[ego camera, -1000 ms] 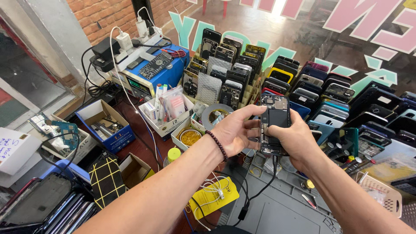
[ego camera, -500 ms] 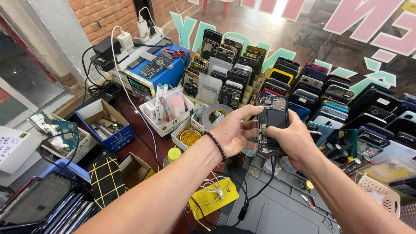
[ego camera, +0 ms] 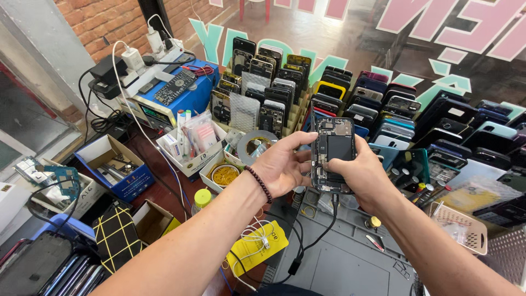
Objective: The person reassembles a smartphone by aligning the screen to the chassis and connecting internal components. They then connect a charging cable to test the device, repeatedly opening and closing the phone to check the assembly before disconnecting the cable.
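Opened black smartphone, its back cover off and its dark battery and circuit boards showing, is held upright above the bench between both hands, in front of the rows of used phones that stand on stepped racks.

Head view: the left hand reaches in from the lower left with the forearm stretched forward and a dark bead bracelet round the wrist. Its palm faces right and its fingers are loosely spread; the fingertips lie against the phone's left edge, so this grip is open and only steadies the phone. The right hand comes in from the lower right, and its grip is clamped on the phone: the thumb presses on the lower part of the exposed inside, and the fingers wrap behind the right edge. A black cable hangs from the phone's bottom end down to the grey work mat. Just left of the left hand stand a roll of grey tape and a small round tub of yellow bands. Further left sits a blue power supply unit.

Against the frame of a second ago, both hands and the phone keep almost the same place and pose; the phone is held a touch higher and more squarely to the camera.
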